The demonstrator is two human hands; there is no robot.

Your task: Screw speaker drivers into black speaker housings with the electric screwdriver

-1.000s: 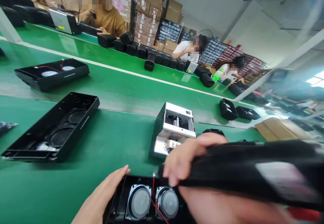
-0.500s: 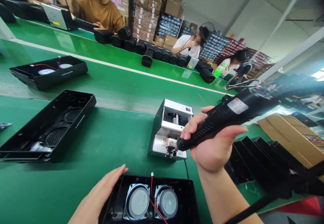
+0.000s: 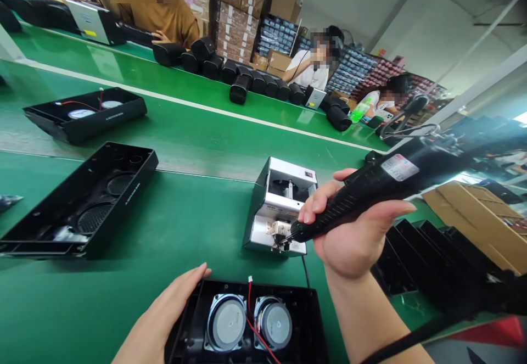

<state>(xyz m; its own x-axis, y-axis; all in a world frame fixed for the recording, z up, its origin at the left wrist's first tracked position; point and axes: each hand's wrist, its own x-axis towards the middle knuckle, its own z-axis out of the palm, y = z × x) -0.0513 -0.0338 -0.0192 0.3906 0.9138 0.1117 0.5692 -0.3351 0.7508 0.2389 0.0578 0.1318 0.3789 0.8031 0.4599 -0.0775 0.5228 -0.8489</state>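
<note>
My right hand (image 3: 349, 232) is shut around a black electric screwdriver (image 3: 370, 196) with a white label, and its tip sits in the front slot of a silver screw feeder (image 3: 280, 205) on the green bench. Near the bottom of the view, my left hand (image 3: 164, 314) lies flat against the left end of a black speaker housing (image 3: 308, 309). Two round speaker drivers (image 3: 226, 323) sit side by side in that housing, with red wires (image 3: 257, 325) running between them. The housing's lower part is cut off by the frame.
Two more open black housings (image 3: 84, 202) lie on the bench to the left. Black panels (image 3: 428, 259) are stacked at right beside a cardboard box (image 3: 473, 221). Across the far bench, a row of black speakers (image 3: 242, 81) stands near several co-workers.
My right hand has swung the screwdriver from a blurred position across the view to the feeder, its tip now in the slot. My left hand and the housing have barely moved.
</note>
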